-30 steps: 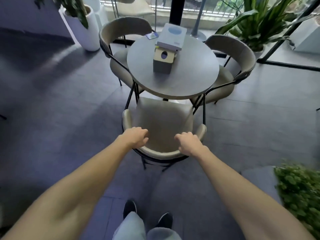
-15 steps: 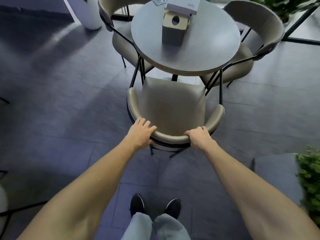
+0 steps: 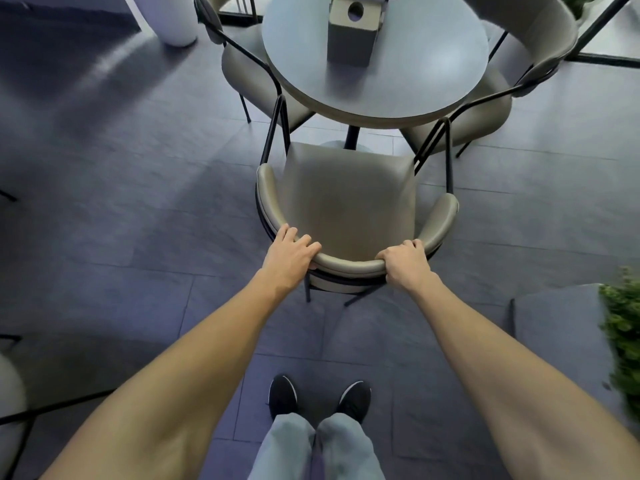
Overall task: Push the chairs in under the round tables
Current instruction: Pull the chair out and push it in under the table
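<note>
Grey floor tiles (image 3: 138, 209) surround the round table (image 3: 415, 71), where left hand (image 3: 289, 259) and right hand (image 3: 405, 266) curl fingers over the chair (image 3: 346, 202) backrest

I count one round grey table (image 3: 429, 81) at the far side. Around it stand three beige padded chairs with thin black metal frames: one near me (image 3: 349, 202), one far left (image 3: 249, 69), one far right (image 3: 519, 53). A fourth chair shows only as a pale edge at the near left (image 3: 8, 403). One small grey and tan box with a round hole (image 3: 353, 32) sits on the table. One white planter (image 3: 173, 19) stands far left, and one leafy green plant (image 3: 623, 337) at the right. My two hands, left (image 3: 289, 259) and right (image 3: 407, 265), and my two black shoes (image 3: 318, 398) make up the rest.
</note>
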